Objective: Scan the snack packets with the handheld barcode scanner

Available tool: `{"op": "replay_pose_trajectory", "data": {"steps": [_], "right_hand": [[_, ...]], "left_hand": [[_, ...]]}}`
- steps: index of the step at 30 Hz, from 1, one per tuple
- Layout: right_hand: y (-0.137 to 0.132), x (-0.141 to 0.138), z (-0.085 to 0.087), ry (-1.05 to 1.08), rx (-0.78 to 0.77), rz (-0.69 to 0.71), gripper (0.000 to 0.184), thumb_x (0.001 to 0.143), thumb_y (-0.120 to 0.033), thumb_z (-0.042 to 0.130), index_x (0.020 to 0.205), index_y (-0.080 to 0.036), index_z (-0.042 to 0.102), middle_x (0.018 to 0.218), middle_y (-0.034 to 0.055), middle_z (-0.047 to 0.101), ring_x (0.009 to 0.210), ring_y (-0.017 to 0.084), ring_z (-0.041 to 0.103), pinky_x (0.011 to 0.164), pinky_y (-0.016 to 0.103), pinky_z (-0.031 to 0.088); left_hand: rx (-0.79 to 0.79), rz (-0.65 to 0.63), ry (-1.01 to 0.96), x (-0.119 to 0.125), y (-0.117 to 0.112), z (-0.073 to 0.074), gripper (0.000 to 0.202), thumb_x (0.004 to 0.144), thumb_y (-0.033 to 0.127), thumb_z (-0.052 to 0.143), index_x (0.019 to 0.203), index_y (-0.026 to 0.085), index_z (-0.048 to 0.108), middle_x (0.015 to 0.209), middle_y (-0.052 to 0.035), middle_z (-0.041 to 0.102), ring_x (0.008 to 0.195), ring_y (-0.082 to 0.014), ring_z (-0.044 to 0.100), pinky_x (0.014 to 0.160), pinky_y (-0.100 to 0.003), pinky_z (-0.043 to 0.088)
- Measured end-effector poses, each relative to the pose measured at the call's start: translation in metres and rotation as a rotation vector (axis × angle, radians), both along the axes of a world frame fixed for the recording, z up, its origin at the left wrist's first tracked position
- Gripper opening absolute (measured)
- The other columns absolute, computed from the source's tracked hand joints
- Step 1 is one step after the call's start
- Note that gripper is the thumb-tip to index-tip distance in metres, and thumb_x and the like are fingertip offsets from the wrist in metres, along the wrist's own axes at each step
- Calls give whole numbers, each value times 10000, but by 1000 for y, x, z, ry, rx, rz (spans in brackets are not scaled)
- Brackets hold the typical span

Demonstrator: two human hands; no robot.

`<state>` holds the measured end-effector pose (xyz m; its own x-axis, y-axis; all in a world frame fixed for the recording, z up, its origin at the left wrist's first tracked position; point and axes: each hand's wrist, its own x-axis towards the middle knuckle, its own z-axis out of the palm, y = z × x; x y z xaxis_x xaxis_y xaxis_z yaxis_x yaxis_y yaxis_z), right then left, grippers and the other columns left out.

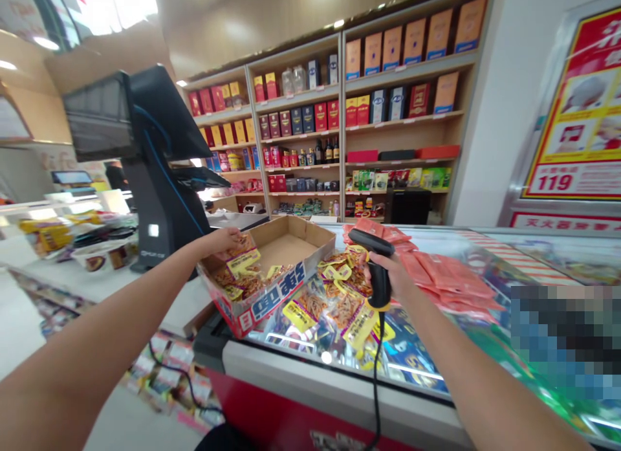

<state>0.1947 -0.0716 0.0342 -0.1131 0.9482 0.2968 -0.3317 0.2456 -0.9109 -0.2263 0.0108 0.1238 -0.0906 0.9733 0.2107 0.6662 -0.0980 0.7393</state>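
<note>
Head view: the fingers of the left hand are seen curled down and closed on the upper edge of a snack packet, a clear pouch with a yellow label, which is held just inside the near left corner of a cardboard box. More packets of the same kind are heaped below it in that corner, while the far half of the box floor is bare. The box is tilted, with its printed front wall resting on the glass lid of a chest freezer.

The right hand is wrapped fully round the handle of a black barcode scanner, no gap being left between fingers and grip. The scanner is held upright, its head pointed left towards the box, and its cable is let hang down over the freezer's front edge. Directly under and beside the scanner, a loose pile of yellow-labelled packets is spread on the glass, touching the box's right wall. To the right of the hand, a fan of pink packets is laid on the lid.

Left of the box, a black checkout terminal is stood on the counter. Behind everything, wooden shelves are stocked with boxed goods and bottles.
</note>
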Motion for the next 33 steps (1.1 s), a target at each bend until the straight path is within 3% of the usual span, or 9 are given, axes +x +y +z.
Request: {"op": "replay_pose_trajectory", "data": {"steps": [3, 7, 11, 16, 20, 25, 33], "right_hand": [[-1, -1, 0, -10, 2, 16, 250, 698, -413, 692, 735, -171, 641, 497, 19, 604, 392, 135, 524, 386, 265, 438], [-7, -3, 6, -5, 20, 29, 268, 654, -416, 714, 722, -171, 631, 504, 12, 603, 383, 130, 520, 378, 258, 435], [-16, -5, 15, -70, 53, 58, 271, 644, -420, 709, 729, -176, 625, 466, 4, 589, 371, 137, 519, 381, 260, 430], [-19, -6, 14, -224, 79, 85, 259, 662, -411, 703, 709, -172, 612, 450, 13, 603, 352, 137, 513, 372, 256, 409], [-17, -8, 9, -315, 51, 63, 231, 684, -391, 699, 671, -185, 595, 434, 16, 603, 348, 142, 515, 369, 256, 397], [-22, -12, 10, -317, 38, 82, 210, 674, -368, 694, 676, -184, 594, 432, 13, 597, 351, 139, 512, 375, 253, 388], [-25, -17, 10, -352, 75, 86, 209, 689, -353, 691, 631, -181, 586, 428, 4, 580, 362, 137, 521, 391, 253, 393]], "left_hand": [[-68, -28, -211, 35, -16, 9, 419, 396, 176, 791, 776, 171, 613, 588, 11, 613, 548, -174, 596, 504, -278, 495], [148, -126, -532, 97, -27, 6, 438, 357, 138, 813, 733, 137, 588, 629, 13, 619, 580, -140, 602, 562, -253, 502], [442, -154, -629, 166, -32, -31, 320, 486, 219, 792, 743, 138, 618, 668, 7, 642, 604, -121, 597, 593, -235, 484], [544, -173, -642, 230, -32, -93, 196, 650, 248, 705, 814, 146, 673, 733, -23, 692, 665, -138, 624, 642, -245, 485], [559, -188, -635, 236, -28, -114, 200, 702, 298, 694, 836, 150, 682, 759, -31, 703, 685, -144, 628, 660, -250, 483], [588, -178, -570, 226, -28, -115, 206, 706, 322, 704, 826, 155, 690, 739, -21, 690, 665, -136, 610, 652, -240, 468], [568, -184, -628, 228, -29, -117, 193, 696, 322, 706, 789, 155, 677, 700, -10, 675, 633, -126, 596, 616, -226, 459]]}}
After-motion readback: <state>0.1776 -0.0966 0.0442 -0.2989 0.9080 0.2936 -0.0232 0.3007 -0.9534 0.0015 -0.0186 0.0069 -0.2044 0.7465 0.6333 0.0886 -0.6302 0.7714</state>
